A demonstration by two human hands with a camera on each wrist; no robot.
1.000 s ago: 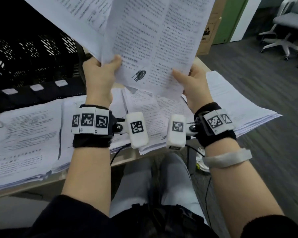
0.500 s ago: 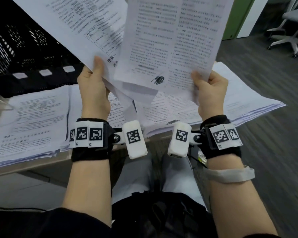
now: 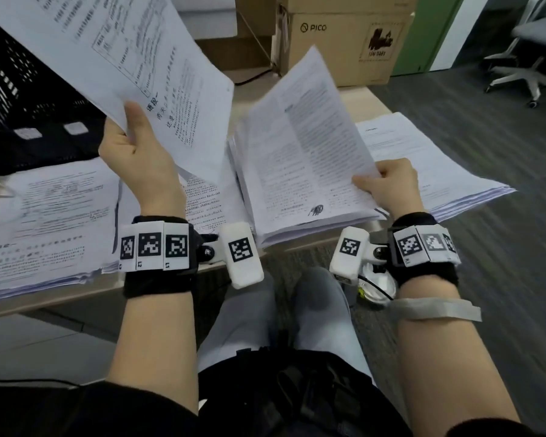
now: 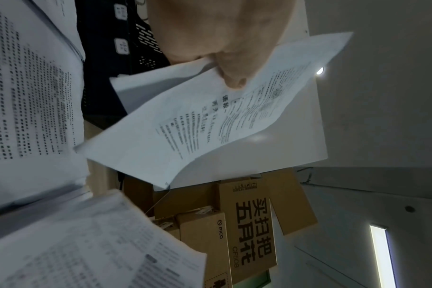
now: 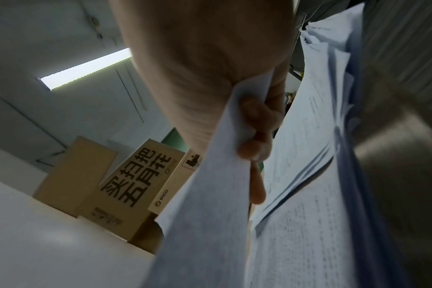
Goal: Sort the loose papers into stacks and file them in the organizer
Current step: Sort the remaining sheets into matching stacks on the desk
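My left hand (image 3: 133, 146) pinches a printed sheet (image 3: 133, 58) by its lower edge and holds it up over the desk; the thumb presses on its printed side (image 4: 210, 109). My right hand (image 3: 388, 184) grips the right edge of another printed sheet (image 3: 303, 146), which slopes down onto the middle stack of papers (image 3: 265, 228); the fingers curl under the sheet (image 5: 225, 175). More stacks of papers lie at the left (image 3: 44, 216) and at the right (image 3: 438, 171). The black mesh organizer (image 3: 29, 99) stands at the back left.
Cardboard boxes (image 3: 344, 36) stand behind the desk (image 3: 360, 99). An office chair (image 3: 530, 58) is at the far right on the grey carpet. My knees sit under the desk's front edge.
The two sheets, held together and overlapping before, have come apart. My right hand has lowered its sheet down and right onto the middle stack; the left hand keeps its sheet raised.
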